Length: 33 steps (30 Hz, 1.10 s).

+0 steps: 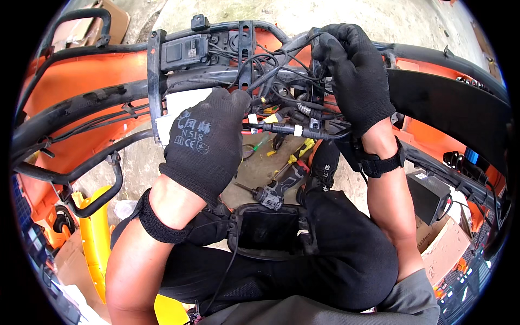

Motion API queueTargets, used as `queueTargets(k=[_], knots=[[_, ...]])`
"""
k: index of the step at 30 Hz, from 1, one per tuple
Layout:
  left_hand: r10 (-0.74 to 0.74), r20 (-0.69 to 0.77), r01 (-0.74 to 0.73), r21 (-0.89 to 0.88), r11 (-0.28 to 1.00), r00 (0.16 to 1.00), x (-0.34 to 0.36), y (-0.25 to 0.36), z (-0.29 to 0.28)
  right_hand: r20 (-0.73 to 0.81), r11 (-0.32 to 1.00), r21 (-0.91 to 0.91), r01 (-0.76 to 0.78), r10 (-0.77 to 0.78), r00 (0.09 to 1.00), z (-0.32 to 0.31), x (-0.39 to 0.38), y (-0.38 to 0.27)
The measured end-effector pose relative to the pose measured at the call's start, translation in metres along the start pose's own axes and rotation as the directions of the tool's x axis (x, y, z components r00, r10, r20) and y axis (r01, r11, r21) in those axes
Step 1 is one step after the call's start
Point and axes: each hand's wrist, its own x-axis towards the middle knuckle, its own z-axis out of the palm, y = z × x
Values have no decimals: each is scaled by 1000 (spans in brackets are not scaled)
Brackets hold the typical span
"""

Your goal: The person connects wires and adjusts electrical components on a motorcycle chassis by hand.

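My left hand (208,143), in a black knit glove, is closed with its fingers curled at the wiring; whatever it holds is hidden. A white sheet (184,101) shows behind it. Higher up on the right, my right hand (360,81), gloved alike, pinches a thin black cable (303,43) between thumb and forefinger. Between the hands lies a tangle of black wires (265,76) with connectors, crossing a black tubular frame (97,97). A thicker black cable with a white tag (298,130) runs below them. A black box-shaped unit (184,52) sits on the frame at the far left.
Orange body panels (119,76) flank the frame. On the ground below lie a power drill (273,189) and a green-handled tool (261,142). A black rectangular object (268,230) is between my legs. Yellow panel (95,244) at left; cardboard box (447,244) and black box (428,195) at right.
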Motion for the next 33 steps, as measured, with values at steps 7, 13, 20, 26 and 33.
queueTargets(k=[7, 13, 20, 26, 33], knots=[[32, 73, -21, -140, 990, 997, 2, -3, -3, 28, 990, 122, -74, 71, 997, -5, 1, 9], [133, 164, -129, -35, 991, 977, 0, -1, 3, 55, 998, -12, -56, 56, 997, -4, -3, -1], [130, 202, -143, 50, 989, 971, -7, 5, 6, 270, 960, -279, 25, 54, 961, -3, -10, -5], [119, 214, -140, 88, 986, 970, -8, 8, 5, 124, 900, -430, 66, -13, 992, -1, -9, 1], [113, 212, -142, 126, 982, 971, -10, 13, 3, 154, 856, -493, 153, -87, 984, -1, -5, 1]])
